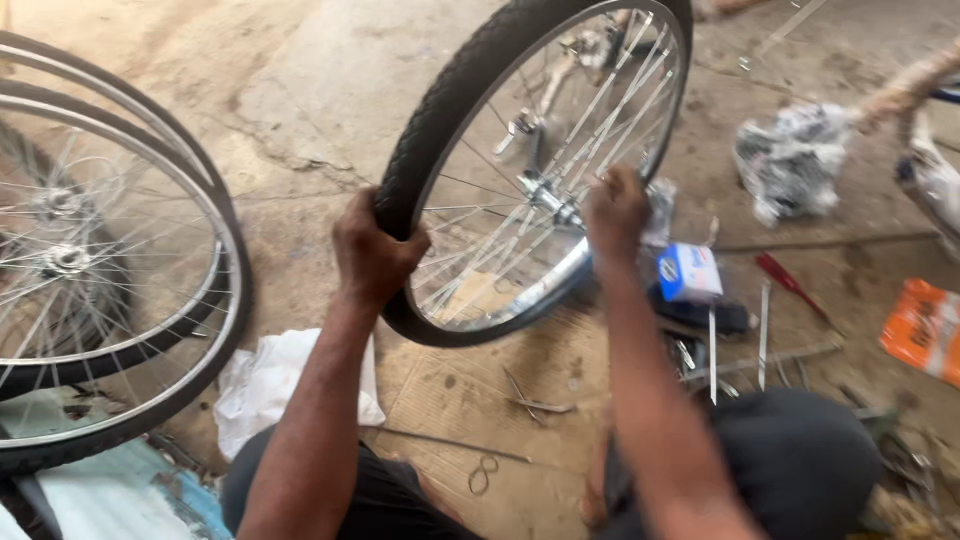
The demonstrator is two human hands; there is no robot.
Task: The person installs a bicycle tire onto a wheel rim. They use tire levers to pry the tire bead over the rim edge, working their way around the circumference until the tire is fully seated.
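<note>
A bicycle wheel with a black tyre, silver rim and thin spokes stands upright on a sheet of cardboard in front of me. My left hand grips the tyre at its left side. My right hand is at the wheel's hub, fingers closed around the axle end beside the spokes; what the fingertips pinch is hidden. My knees in dark trousers frame the bottom of the view.
Two more spoked wheels lean at the left. A white cloth lies by my left knee. To the right lie a small blue-and-white box, a red-handled screwdriver, metal tools, crumpled plastic and an orange packet.
</note>
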